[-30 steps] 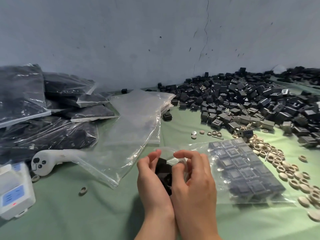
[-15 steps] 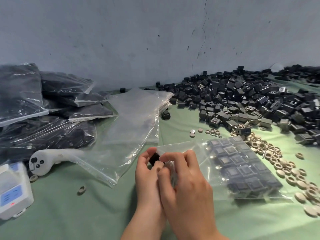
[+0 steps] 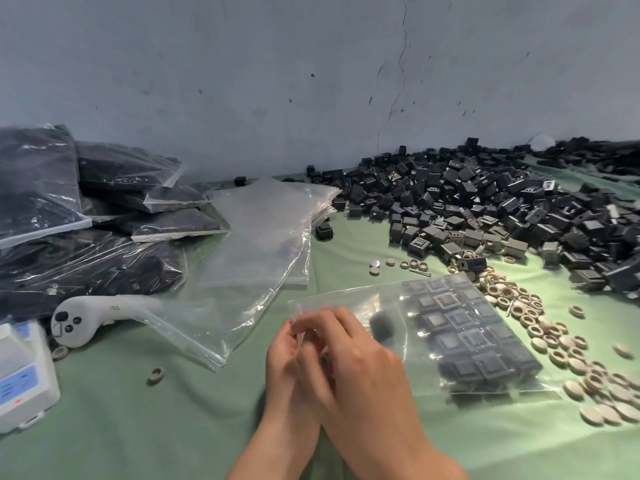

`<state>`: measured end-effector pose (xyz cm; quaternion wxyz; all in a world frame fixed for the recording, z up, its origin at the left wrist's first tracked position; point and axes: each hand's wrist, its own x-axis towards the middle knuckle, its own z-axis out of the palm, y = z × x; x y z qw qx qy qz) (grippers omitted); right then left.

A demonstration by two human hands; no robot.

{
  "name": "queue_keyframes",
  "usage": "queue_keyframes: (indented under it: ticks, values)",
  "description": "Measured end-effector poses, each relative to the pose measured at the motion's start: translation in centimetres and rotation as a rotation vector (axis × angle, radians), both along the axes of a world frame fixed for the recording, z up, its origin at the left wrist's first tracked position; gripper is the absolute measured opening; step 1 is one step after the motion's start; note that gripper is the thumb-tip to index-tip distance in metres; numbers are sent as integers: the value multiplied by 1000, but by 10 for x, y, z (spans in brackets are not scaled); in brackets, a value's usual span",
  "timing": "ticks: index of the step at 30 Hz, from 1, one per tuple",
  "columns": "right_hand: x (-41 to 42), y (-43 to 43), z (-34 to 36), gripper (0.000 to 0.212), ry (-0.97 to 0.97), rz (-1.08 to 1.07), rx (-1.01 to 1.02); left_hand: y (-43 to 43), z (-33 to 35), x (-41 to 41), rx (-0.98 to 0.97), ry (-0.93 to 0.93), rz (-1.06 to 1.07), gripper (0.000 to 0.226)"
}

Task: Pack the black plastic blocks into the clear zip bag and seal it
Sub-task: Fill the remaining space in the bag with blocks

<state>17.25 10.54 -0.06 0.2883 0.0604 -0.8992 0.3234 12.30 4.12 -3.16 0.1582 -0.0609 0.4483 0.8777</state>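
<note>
A clear zip bag (image 3: 349,303) lies on the green cloth in front of me, its mouth toward my hands. Several black plastic blocks (image 3: 464,337) sit in neat rows in its right part. One blurred block (image 3: 381,325) is loose inside near the mouth. My left hand (image 3: 285,355) and my right hand (image 3: 356,355) are together at the bag's mouth, fingers pinching the plastic edge. A large heap of loose black blocks (image 3: 485,206) covers the cloth at the back right.
Filled bags of black blocks (image 3: 79,237) are stacked at the left. Empty clear bags (image 3: 249,251) lie in the middle. A white controller (image 3: 76,320) and a white device (image 3: 20,379) sit at the front left. Beige rings (image 3: 554,344) are scattered right of the bag.
The black block that my left hand held at the mouth is now inside the bag, loose. Both hands now pinch the bag's edge.
</note>
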Motion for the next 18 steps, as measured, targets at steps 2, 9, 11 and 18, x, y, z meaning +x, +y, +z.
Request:
queue_keyframes:
  ticks: [2, 9, 11, 18]
  values:
    - [-3, 4, 4, 23, 59, -19, -40, 3, 9, 1, -3, 38, -82, 27]
    - [-2, 63, -4, 25, 111, -253, -225, -13, -10, -16, -1070, 897, -124, 29]
    - [1, 79, -9, 32, 75, -325, -196, -19, -15, -20, -956, 798, -323, 50]
    - [-22, 113, -3, 34, -149, -368, -5, -24, -16, -28, -1024, 842, -313, 47]
